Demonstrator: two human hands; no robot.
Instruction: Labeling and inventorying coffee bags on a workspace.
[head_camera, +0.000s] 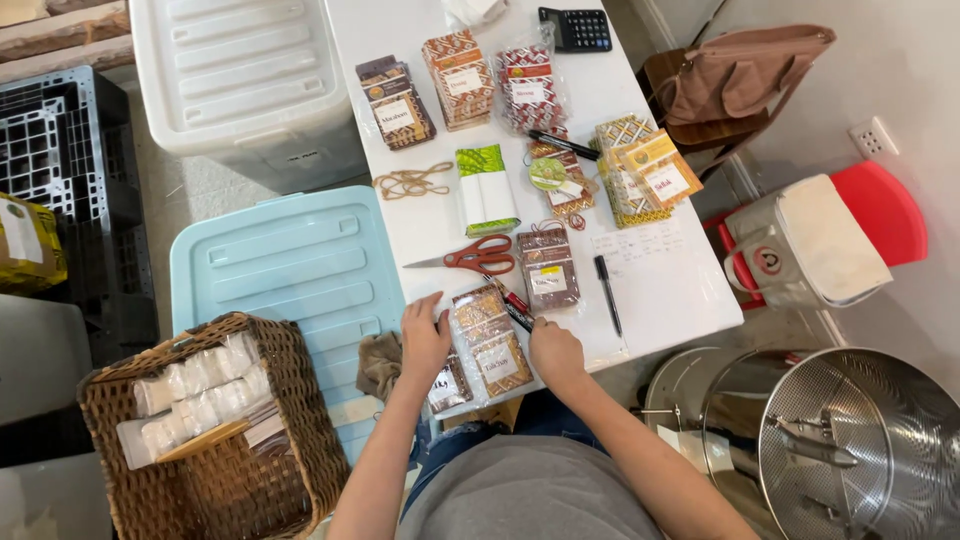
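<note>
Left grip (424, 335) flat on a brown patterned packet (490, 340) (white label), right grip (553, 347) unclear, beside 2 markers (516, 306).

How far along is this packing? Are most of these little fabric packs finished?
Several clear labelled packs of patterned fabric already lie across the white table. Both hands, left and right, rest beside a brown patterned pack at the near edge. A green folded fabric with a white band looks unbagged, so apparently some remains.
</note>
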